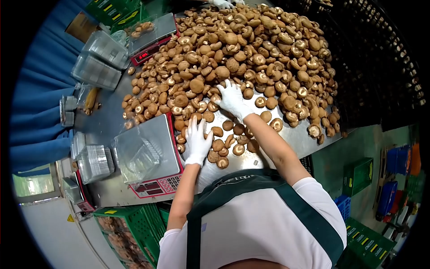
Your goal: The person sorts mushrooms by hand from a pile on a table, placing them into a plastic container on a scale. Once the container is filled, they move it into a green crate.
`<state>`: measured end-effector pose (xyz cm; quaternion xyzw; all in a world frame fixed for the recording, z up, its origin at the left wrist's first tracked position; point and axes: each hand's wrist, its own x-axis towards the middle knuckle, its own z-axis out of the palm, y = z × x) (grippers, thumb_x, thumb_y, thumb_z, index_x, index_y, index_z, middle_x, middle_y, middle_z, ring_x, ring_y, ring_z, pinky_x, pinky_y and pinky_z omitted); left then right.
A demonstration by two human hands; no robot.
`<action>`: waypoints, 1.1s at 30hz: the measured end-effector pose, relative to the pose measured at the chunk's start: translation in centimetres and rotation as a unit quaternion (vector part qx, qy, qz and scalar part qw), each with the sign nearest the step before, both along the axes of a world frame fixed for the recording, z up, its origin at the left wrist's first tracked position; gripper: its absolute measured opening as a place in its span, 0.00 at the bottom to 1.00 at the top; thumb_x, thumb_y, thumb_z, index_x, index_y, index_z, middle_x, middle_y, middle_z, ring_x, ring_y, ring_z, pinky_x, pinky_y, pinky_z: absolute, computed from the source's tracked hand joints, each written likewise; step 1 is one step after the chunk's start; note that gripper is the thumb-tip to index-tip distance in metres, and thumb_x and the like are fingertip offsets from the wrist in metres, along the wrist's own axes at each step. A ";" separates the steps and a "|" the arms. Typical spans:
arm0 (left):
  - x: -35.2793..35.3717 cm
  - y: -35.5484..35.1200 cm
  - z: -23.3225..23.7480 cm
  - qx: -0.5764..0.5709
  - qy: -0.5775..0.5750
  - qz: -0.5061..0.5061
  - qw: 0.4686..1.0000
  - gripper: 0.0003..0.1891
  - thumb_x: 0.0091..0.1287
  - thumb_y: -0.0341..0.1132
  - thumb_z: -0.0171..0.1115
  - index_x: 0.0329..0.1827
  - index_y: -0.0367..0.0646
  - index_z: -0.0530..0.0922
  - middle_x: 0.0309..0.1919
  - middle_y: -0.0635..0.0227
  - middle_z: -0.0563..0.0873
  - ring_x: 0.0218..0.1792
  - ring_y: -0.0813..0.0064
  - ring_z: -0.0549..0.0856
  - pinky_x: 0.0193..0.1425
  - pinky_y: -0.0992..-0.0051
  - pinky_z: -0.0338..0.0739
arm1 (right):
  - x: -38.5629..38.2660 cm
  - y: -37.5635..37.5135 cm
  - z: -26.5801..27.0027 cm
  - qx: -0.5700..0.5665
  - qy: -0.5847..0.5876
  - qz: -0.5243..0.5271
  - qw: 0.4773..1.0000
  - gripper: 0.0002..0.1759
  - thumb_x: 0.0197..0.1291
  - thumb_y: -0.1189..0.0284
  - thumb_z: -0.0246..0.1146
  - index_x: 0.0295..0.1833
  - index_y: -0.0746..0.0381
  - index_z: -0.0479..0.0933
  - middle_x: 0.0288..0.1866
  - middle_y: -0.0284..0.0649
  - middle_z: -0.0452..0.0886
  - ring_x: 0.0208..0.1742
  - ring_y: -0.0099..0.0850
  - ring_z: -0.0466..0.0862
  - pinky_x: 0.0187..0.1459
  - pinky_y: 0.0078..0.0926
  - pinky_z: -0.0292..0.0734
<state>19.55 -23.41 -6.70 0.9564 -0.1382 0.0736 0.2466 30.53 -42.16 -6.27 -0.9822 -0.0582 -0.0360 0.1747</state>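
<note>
A big heap of brown shiitake mushrooms (233,49) covers the far part of a metal table. My right hand (233,99), in a white glove, reaches to the near edge of the heap; its fingers are spread over mushrooms there. My left hand (198,141), gloved too, rests beside the red-edged scale (163,127), fingers stretched out and apart, touching or just over a few mushrooms. Between and below my hands, several loose mushrooms (224,152) lie on the tabletop. A clear plastic tray (139,154) sits on the scale. Both palms are hidden.
Stacked clear trays (101,60) stand at the left, near a second scale (152,36) with a lit red display. More trays (95,162) are at the left edge. Another person's gloved hand (221,4) shows at the top. Dark crates (376,67) rise at the right; green crates (134,231) stand below.
</note>
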 end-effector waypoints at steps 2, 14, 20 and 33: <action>2.3 -1.3 0.2 0.026 0.022 0.006 0.999 0.30 0.58 0.44 0.64 0.64 0.46 0.69 0.69 0.52 0.62 0.70 0.51 0.59 0.70 0.51 0.53 | -0.8 -0.9 -0.6 0.015 -0.021 0.017 1.000 0.32 0.49 0.54 0.65 0.59 0.56 0.72 0.64 0.49 0.67 0.59 0.48 0.73 0.56 0.41 0.72; 0.9 -3.8 2.1 -0.011 0.153 -0.164 0.975 0.36 0.56 0.51 0.66 0.68 0.52 0.66 0.53 0.59 0.79 0.53 0.59 0.78 0.63 0.57 0.63 | -14.3 -8.5 1.2 0.210 -0.014 -0.032 0.977 0.15 0.51 0.70 0.64 0.45 0.61 0.78 0.45 0.42 0.81 0.49 0.41 0.78 0.51 0.35 0.74; -2.9 -0.1 2.2 -0.083 -0.005 -0.085 0.993 0.20 0.57 0.37 0.67 0.52 0.42 0.79 0.44 0.59 0.84 0.47 0.59 0.81 0.54 0.64 0.72 | -20.1 -10.9 1.2 0.243 0.036 -0.169 0.955 0.22 0.50 0.68 0.68 0.52 0.61 0.76 0.48 0.49 0.80 0.51 0.46 0.78 0.54 0.36 0.74; -10.5 -0.3 1.2 -0.067 0.221 0.046 0.972 0.56 0.42 0.45 0.78 0.72 0.39 0.52 0.68 0.46 0.59 0.68 0.49 0.63 0.68 0.62 0.64 | -22.0 -11.5 0.4 0.147 0.095 -0.156 0.972 0.45 0.37 0.62 0.77 0.64 0.59 0.65 0.67 0.51 0.66 0.66 0.48 0.67 0.64 0.38 0.66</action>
